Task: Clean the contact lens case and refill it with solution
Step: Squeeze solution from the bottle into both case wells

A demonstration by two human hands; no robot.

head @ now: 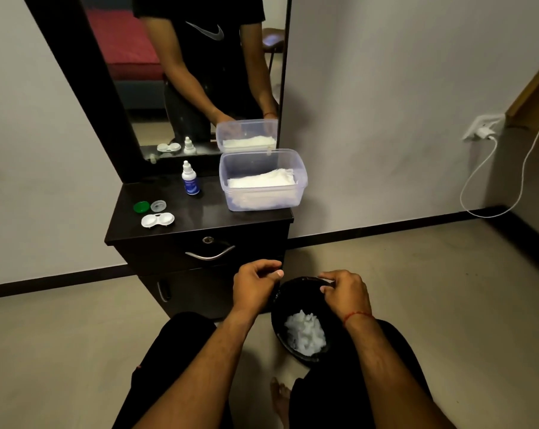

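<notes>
A white contact lens case [157, 220] lies uncapped on the dark dresser top [209, 216], with a green cap [141, 207] and a clear cap [158, 206] just behind it. A small solution bottle [190, 179] stands upright further back. My left hand [255, 287] and my right hand [344, 292] hover low in front of the dresser, above a black bin [293, 308] on the floor. Crumpled white tissue [305, 332] lies in the bin. Both hands have their fingers curled; nothing shows in them.
A clear plastic tub [262, 198] of white tissues sits at the dresser's right end, before a tall mirror [184, 72]. A drawer handle [210, 254] faces me. A white cable [491, 181] hangs from a wall socket at right.
</notes>
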